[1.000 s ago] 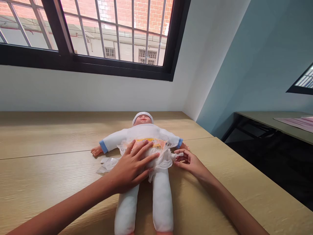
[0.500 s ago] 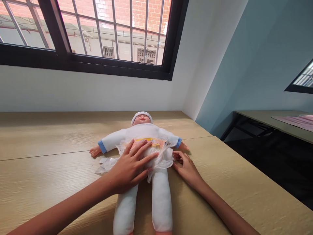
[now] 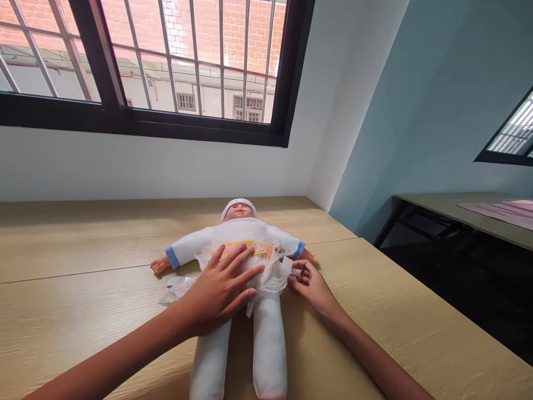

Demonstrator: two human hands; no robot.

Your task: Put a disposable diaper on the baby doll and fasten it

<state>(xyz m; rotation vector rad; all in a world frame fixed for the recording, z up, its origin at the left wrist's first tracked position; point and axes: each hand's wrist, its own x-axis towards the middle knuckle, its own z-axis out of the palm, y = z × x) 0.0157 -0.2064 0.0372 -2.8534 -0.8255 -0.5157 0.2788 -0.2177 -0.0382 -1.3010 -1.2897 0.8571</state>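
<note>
Lifted since before, the diaper's (image 3: 271, 279) side wing (image 3: 286, 268), at three o'clock, is pinched by the right hand (image 3: 313, 286); the left hand (image 3: 222, 284) lies open across the front.

Head-worn view; forward and downward over table (image 3: 83, 300).

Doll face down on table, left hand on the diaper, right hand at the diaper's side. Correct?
Not quite: the doll lies face up on the table, as the head view shows. Left hand on the diaper, right hand at its side: correct.
</note>
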